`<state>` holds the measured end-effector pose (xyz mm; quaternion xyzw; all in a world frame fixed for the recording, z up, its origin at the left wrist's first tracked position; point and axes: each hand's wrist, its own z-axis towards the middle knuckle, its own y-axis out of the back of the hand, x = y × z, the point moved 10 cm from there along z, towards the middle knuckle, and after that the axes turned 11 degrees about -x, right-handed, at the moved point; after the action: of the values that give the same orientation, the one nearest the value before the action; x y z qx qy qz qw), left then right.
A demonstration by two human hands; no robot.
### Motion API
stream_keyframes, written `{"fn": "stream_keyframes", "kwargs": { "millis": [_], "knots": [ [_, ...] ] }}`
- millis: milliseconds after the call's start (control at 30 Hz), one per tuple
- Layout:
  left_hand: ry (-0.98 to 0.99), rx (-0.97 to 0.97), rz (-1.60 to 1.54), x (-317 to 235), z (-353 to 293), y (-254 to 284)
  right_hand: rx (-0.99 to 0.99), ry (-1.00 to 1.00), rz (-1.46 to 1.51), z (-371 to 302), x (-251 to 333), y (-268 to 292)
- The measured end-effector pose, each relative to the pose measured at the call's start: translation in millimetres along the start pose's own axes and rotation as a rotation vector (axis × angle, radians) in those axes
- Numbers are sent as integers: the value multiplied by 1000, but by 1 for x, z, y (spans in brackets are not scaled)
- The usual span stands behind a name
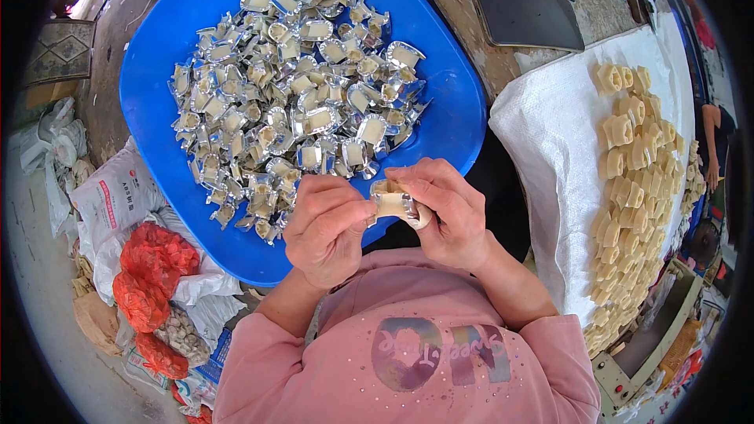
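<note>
Between my two hands is a small cream plastic piece with a shiny silver edge (394, 202), held just over the near edge of a blue basin (452, 102). My left hand (326, 228) pinches its left end with thumb and fingertips. Closed around its right end is my right hand (449, 212), whose fingers hide part of it. A big heap of similar silver-and-cream pieces (298, 94) fills the middle of the basin.
To the right, many plain cream plastic pieces (636, 173) lie on a white woven sheet (542, 126). A dark phone (526, 16) rests on the worn wooden surface behind. White sacks (118, 192) and red mesh bags (157, 263) lie at the left. Another person's arm (712, 145) shows at the far right.
</note>
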<state>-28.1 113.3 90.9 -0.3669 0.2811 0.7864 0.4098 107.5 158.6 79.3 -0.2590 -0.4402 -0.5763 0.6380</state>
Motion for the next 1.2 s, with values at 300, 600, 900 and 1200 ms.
{"fn": "stream_keyframes", "kwargs": {
  "millis": [300, 600, 900, 1200],
  "knots": [
    [-13, 59, 42, -9, 3, -8, 34, -80, -63, 0, 0, 3],
    [61, 62, -78, 3, 0, -21, 52, -138, -55, 2, -7, 7],
    [84, 43, -44, 11, -5, -25, 51, -361, 189, -12, -25, 6],
    [415, -20, -199, 39, -25, -28, 48, -461, 214, -21, -38, 4]
  ]
}}
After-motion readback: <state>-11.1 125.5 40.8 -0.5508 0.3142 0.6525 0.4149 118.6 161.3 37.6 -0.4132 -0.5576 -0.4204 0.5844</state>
